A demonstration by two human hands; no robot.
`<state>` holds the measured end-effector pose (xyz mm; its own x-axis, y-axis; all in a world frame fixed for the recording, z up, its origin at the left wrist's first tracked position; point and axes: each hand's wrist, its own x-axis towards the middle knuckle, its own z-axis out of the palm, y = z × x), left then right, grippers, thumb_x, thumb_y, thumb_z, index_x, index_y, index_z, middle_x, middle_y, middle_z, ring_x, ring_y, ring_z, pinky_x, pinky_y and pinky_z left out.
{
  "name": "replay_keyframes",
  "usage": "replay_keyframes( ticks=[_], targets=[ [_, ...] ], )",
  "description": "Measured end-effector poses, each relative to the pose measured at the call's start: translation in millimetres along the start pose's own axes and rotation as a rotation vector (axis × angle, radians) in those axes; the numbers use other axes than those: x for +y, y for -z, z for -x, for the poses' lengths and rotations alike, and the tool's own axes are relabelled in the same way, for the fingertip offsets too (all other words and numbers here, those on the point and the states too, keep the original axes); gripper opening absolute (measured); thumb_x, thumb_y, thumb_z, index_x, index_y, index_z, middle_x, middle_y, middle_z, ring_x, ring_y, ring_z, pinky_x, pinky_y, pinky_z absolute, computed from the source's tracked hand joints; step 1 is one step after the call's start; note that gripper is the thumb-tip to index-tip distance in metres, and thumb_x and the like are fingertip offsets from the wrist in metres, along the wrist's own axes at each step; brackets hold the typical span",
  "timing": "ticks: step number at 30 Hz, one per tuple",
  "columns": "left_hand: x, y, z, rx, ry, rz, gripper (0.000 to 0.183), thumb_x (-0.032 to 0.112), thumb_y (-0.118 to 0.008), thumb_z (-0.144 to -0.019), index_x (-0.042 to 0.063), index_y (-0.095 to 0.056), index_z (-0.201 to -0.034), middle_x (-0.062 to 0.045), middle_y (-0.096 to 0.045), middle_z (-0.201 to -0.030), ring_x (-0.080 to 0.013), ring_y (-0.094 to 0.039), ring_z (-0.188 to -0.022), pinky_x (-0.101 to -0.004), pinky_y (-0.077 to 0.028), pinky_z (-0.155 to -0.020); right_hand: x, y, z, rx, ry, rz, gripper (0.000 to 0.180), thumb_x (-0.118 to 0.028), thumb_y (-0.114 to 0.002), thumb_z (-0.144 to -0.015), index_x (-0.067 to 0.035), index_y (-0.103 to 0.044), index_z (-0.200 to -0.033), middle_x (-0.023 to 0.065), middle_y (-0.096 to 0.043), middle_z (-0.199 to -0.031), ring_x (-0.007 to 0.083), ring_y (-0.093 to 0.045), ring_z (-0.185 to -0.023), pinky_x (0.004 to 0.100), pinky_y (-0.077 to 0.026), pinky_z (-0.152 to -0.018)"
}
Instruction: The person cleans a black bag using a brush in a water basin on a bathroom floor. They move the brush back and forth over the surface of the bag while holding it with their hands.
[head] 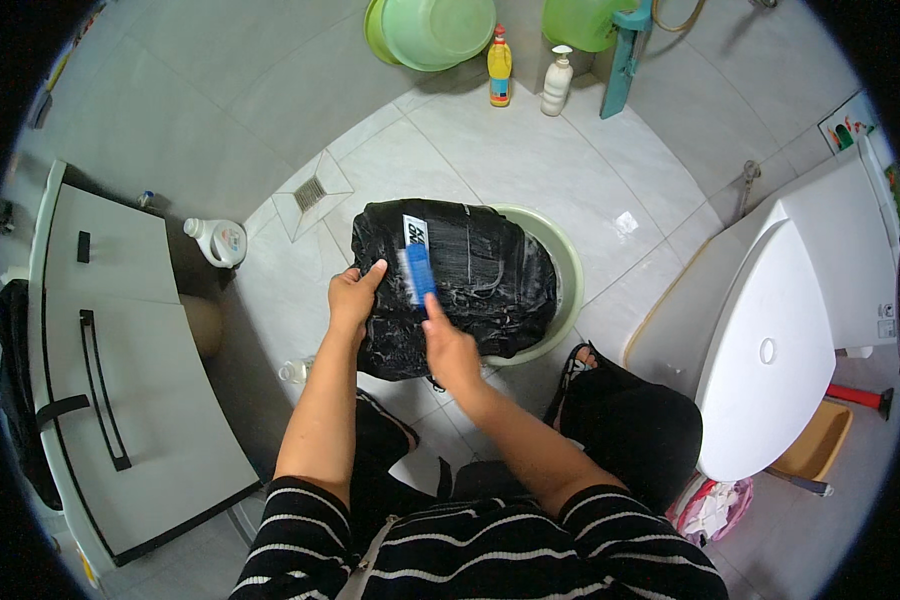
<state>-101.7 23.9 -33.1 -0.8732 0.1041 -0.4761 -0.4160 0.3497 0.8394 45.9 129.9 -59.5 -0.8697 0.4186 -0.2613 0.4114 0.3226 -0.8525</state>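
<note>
A wet black fabric bag [457, 292], streaked with whitish foam, lies over a pale green plastic basin [570, 300]. Its left part reaches past the basin's rim. My left hand [354, 298] grips the bag's left edge, thumb on top and fingers underneath. In my right hand [450, 349] is a blue scrubbing brush [420, 274] with white bristles facing left. The brush is over the bag's upper left part, beside a white label [415, 231] that bears writing. The right hand is slightly blurred.
A toilet [765, 352] stands on the right, a white cabinet [142, 375] on the left. A white jug [221, 241] and a floor drain [310, 193] are left of the basin. Along the back are a yellow bottle [499, 71], a white pump bottle [556, 84] and green basins [439, 30].
</note>
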Motion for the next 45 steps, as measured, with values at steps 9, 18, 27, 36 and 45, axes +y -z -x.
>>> replay_keyframes(
  ticks=[9, 18, 27, 36, 45],
  targets=[
    [13, 23, 30, -0.290, -0.116, -0.953, 0.038, 0.018, -0.073, -0.070, -0.006, -0.060, -0.097, -0.018, -0.065, -0.085, -0.0233, -0.062, -0.081, -0.0325, -0.048, -0.074, 157, -8, -48, 0.305, -0.157, 0.080, 0.038, -0.023, -0.043, -0.093, -0.012, -0.047, -0.129, 0.0246, -0.062, -0.089, 0.0376, -0.062, -0.075, 0.0435, -0.049, -0.066],
    [4, 10, 18, -0.054, -0.090, -0.037, 0.025, 0.017, -0.065, -0.082, -0.005, -0.062, -0.094, -0.008, -0.066, -0.082, -0.0157, -0.059, -0.072, -0.0294, -0.046, -0.067, 52, -19, -16, 0.253, 0.132, -0.123, 0.037, -0.020, -0.050, -0.091, -0.016, -0.050, -0.128, 0.0254, -0.061, -0.087, 0.0384, -0.062, -0.074, 0.0400, -0.048, -0.065],
    [8, -1, 9, 0.058, -0.136, -0.144, 0.031, 0.026, -0.064, -0.084, -0.005, -0.061, -0.087, -0.009, -0.064, -0.076, -0.0137, -0.054, -0.065, -0.0296, -0.044, -0.062, -26, -3, 4, 0.114, 0.119, -0.268, 0.042, -0.014, -0.055, -0.089, -0.017, -0.049, -0.130, 0.0195, -0.061, -0.074, 0.0300, -0.063, -0.062, 0.0379, -0.048, -0.057],
    [7, -4, 10, -0.029, 0.066, 0.250, 0.029, 0.024, -0.059, -0.088, -0.003, -0.059, -0.101, -0.011, -0.065, -0.090, -0.0175, -0.060, -0.072, -0.0279, -0.048, -0.066, 139, -13, 9, 0.222, -0.279, 0.076, 0.040, -0.020, -0.049, -0.091, -0.020, -0.047, -0.131, 0.0234, -0.063, -0.081, 0.0339, -0.063, -0.065, 0.0408, -0.048, -0.060],
    [12, 0, 6, 0.020, 0.088, 0.239, 0.029, 0.027, -0.063, -0.086, -0.001, -0.058, -0.090, -0.007, -0.062, -0.078, -0.0177, -0.057, -0.062, -0.0330, -0.047, -0.057, -6, -38, 33, 0.084, 0.290, -0.280, 0.045, -0.015, -0.051, -0.091, -0.016, -0.043, -0.134, 0.0241, -0.062, -0.083, 0.0344, -0.064, -0.070, 0.0361, -0.049, -0.058]
  ],
)
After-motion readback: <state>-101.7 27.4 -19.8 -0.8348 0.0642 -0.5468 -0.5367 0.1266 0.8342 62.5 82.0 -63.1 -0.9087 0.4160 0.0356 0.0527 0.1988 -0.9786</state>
